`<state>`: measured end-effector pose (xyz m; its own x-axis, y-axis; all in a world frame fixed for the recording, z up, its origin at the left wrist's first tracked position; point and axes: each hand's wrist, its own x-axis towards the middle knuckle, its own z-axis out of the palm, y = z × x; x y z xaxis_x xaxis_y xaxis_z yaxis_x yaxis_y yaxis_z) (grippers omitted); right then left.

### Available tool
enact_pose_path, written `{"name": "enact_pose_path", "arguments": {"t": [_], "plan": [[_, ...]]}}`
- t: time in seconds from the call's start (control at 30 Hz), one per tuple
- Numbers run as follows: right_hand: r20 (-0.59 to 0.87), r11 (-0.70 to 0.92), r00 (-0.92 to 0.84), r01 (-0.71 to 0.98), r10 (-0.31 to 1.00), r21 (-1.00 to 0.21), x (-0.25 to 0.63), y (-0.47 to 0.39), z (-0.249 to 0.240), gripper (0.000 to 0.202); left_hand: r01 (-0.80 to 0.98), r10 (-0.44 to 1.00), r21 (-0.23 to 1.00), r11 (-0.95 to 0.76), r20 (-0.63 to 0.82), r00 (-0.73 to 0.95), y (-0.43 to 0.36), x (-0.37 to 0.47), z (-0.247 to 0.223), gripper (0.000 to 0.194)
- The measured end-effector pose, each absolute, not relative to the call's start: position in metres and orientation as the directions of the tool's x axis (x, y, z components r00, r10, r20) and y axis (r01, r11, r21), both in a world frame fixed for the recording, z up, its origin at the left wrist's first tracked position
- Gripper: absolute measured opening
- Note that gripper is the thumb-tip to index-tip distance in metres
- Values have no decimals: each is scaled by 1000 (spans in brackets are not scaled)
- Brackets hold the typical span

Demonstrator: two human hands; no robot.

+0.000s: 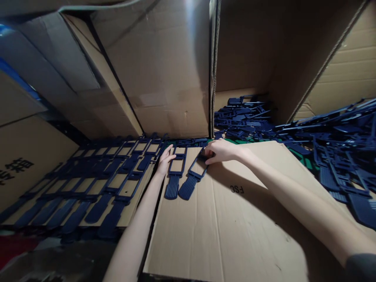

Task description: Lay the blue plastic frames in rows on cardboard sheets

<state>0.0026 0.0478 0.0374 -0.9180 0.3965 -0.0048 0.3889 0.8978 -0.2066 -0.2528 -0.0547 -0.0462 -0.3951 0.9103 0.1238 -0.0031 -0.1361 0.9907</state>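
Observation:
Two dark blue plastic pieces, each an open rectangular frame with a ribbed paddle end, lie side by side on a flat cardboard sheet. My left hand grips the side of the left plastic piece near its upper end, thumb over the frame. The right plastic piece lies slanted, its upper end between the closed fingers of my right hand. That hand hides the upper end of the slanted piece.
Rows of similar plastic pieces cover cardboard at left. More lie in a tangled heap at the back and in a pile at right. Tall cardboard walls stand behind, with an upright edge between bays.

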Motion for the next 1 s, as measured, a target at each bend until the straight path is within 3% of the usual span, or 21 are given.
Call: {"name": "enact_pose_path", "arguments": {"t": [0.1,0.2,0.43,0.77,0.87,1.0], "plan": [[61,925,-930,350,362,-152,-2,40,38,22,-4,909,991,-134,122,-398,-58,-249,-42,65],[158,946,-943,261,292,-191,-5,29,42,15,-4,903,990,-142,128,-409,-58,-246,-43,65],[364,953,-931,-135,-29,-270,-25,-41,22,19,-39,902,989,-140,111,-417,-57,-244,-52,66],[508,881,-860,-209,41,-424,-29,-93,-13,22,57,894,960,-275,277,-352,-61,-242,-49,48],[529,875,-848,-226,39,-427,-29,-94,-13,12,122,891,952,-281,306,-336,-61,-242,-49,39],[527,881,-848,-289,-54,-376,-28,-95,-9,18,154,889,955,-252,292,-353,-59,-243,-53,16]]}}
